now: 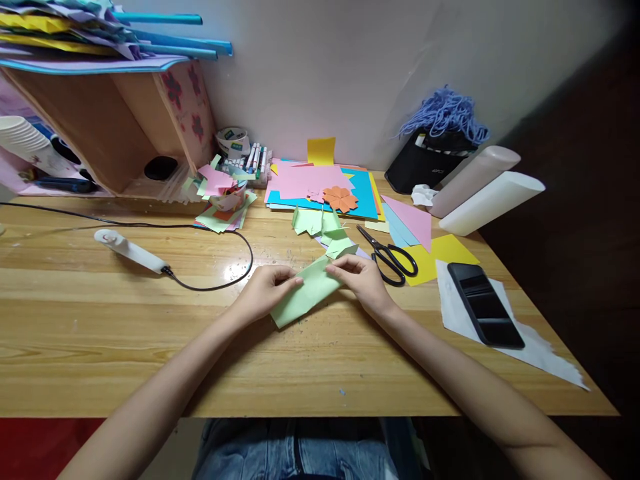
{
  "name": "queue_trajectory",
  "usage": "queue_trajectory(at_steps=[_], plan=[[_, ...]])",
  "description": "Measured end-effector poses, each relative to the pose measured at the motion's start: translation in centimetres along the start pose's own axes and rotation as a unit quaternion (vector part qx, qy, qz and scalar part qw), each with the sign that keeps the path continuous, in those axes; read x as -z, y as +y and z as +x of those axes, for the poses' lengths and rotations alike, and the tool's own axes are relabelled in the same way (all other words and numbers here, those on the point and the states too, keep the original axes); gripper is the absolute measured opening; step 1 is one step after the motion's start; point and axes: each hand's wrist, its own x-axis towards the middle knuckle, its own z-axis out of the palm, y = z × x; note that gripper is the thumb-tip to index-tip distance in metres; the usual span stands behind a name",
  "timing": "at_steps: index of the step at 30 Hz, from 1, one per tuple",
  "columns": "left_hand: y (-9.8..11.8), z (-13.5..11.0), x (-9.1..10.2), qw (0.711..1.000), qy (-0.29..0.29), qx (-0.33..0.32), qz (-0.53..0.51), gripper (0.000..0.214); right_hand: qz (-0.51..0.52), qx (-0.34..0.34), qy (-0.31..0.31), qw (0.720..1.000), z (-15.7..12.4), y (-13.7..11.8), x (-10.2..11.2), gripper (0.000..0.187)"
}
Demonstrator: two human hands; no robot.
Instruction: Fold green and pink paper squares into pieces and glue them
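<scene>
The pink box point(186, 110) at the upper left runs out of the frame, and the bundle of coloured paper point(65, 33) on top of it is cut off too. Over at the far right, everything sinks into the dark.

Closer in, most of the left hand's point(265, 290) fingers are tucked out of my sight under the green paper point(310, 290), with the thumb lying on top. The right hand point(367, 283) covers the paper's upper right end. Each grip is narrow, holding that one piece between thumb and fingers.

The paper is in the middle of the frame, over the table point(225, 367); I can't tell whether its lower edge touches the wood. It's pale green, long and fairly flat, slanting from lower left to upper right, its straight edges meeting in a corner at the bottom. How many layers it has, I can't make out. Just beyond it are creased green pieces point(327, 227), and black-handled scissors point(387, 255) lie beside the right hand.
</scene>
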Motion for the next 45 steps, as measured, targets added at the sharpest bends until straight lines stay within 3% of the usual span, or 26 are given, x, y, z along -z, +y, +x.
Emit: queue_trajectory(at_steps=[6,15,31,45], plan=[[-0.3,0.2,-0.2,1.0,-0.011,0.001,-0.003,0.034,0.029,-0.035,0.024,0.999,0.3,0.6,0.0,0.025],[0.0,0.0,-0.3,0.999,-0.021,-0.001,-0.034,0.033,0.028,-0.01,0.042,0.999,0.5,1.3,0.1,0.031],[-0.4,0.2,-0.4,1.0,-0.021,-0.008,0.012,0.033,0.061,-0.05,0.027,0.996,0.2,1.0,0.1,0.04],[-0.9,0.3,-0.5,0.999,-0.028,-0.004,0.024,0.035,0.05,-0.051,0.023,0.997,0.2,0.9,0.0,0.034]])
